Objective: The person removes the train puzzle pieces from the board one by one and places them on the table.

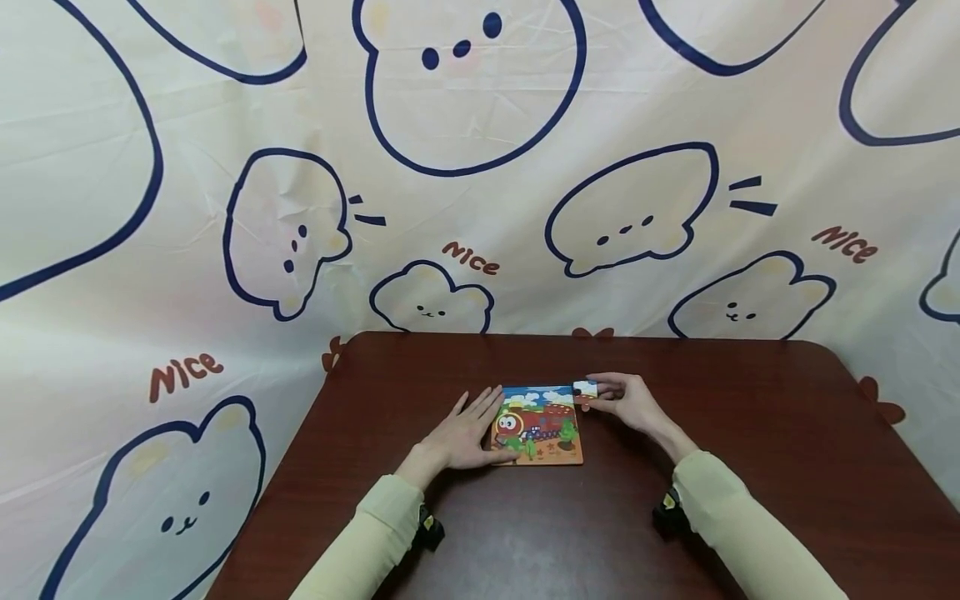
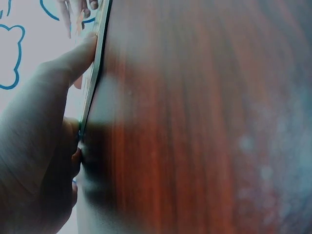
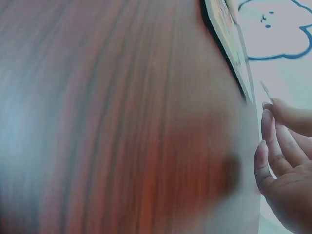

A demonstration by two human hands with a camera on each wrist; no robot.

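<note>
On the left, the person's left hand is resting on the left side of a picture puzzle board, its fingers spreading toward the far edge and its thumb lying over the near left corner. This hand is pinching nothing; judging by its pose, it is steadying the board.

Moving right, the board is lying flat on the dark bench, between the 2 hands. Its picture is already looking mostly whole: clouds and blue sky are running along the far side, a round red character is sitting at the left, green plants are standing toward the right and orange ground is filling the near side. From this, the work is probably nearing its finish — most of the scene is reading as continuous.

At the board's far right corner, 1 loose piece is showing, carrying a white patch and some red. It is sitting just beside the corner, partly past the right edge; whether it is touching the board, I cannot tell. Fitting this piece is seemingly what is remaining, though the head view is leaving its exact slot too small to make out.

Farthest right, the right hand is pinching that piece between thumb and fingertips — the right wrist view is showing its thin edge.
</note>
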